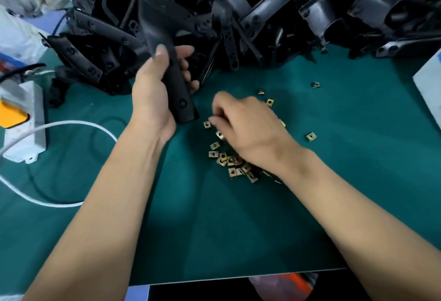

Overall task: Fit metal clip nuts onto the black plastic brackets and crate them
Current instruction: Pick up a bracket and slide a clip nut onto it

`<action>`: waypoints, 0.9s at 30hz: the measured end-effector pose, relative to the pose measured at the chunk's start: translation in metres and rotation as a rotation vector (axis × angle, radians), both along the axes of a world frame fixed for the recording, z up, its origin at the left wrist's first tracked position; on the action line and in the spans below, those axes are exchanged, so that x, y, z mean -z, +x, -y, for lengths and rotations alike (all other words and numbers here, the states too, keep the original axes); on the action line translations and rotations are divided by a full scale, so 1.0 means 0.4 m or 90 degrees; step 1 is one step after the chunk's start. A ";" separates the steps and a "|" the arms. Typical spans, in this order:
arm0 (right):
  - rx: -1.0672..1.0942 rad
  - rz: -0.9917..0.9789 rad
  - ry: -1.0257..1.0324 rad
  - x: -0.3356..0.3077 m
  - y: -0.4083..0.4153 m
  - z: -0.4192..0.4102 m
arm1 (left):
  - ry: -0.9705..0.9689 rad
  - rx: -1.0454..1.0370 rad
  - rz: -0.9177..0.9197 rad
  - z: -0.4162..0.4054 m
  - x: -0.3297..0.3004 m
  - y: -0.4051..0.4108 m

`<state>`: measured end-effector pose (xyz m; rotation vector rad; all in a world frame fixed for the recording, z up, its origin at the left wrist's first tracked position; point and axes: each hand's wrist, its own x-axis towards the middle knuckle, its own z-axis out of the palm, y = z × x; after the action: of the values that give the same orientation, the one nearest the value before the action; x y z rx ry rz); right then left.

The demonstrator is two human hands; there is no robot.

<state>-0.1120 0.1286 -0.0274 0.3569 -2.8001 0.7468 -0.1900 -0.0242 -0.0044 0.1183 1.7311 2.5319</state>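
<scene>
My left hand (152, 93) grips a long black plastic bracket (177, 90), held upright and tilted, its lower end with a round hole pointing at the table. My right hand (248, 129) hovers low over a small heap of brass-coloured metal clip nuts (229, 162), fingers curled downward and blurred. Whether a nut sits between its fingertips is hidden. A large pile of black brackets (250, 14) fills the far side of the table. No crate is in view.
The green table mat (214, 229) ends at a front edge near the bottom. A white power strip (26, 119) with a white cable (71, 124) lies at the left. Stray clip nuts (310, 136) lie right of the heap. A white box (429, 90) stands at the right edge.
</scene>
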 end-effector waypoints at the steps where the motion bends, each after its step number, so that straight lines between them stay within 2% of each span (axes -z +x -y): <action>1: -0.001 0.010 -0.100 -0.003 0.000 -0.016 | -0.008 0.041 0.015 0.004 -0.001 -0.001; 3: 0.007 0.025 -0.270 -0.008 -0.002 -0.051 | -0.046 0.120 0.039 0.015 0.000 -0.005; 6: 0.021 0.092 -0.440 -0.017 -0.009 -0.095 | -0.108 0.206 0.036 0.026 0.013 -0.007; 10: 0.010 0.173 -0.591 -0.023 -0.021 -0.143 | -0.102 0.325 0.043 0.028 0.015 -0.001; 13: 0.001 0.203 -0.674 -0.022 -0.027 -0.157 | -0.170 0.380 0.066 0.031 0.010 -0.002; 17: -0.004 0.190 -0.656 -0.016 -0.033 -0.160 | -0.301 0.397 0.030 0.036 0.009 0.002; 23: 0.022 0.149 -0.570 -0.005 -0.030 -0.161 | -0.272 0.382 0.021 0.030 0.003 0.002; 27: 0.047 0.088 -0.564 0.000 -0.031 -0.155 | -0.274 0.364 0.031 0.031 0.001 0.002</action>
<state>-0.1244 0.1908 -0.0275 0.0326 -2.2529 1.8986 -0.1891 -0.0365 -0.0048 0.4455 1.8435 1.7222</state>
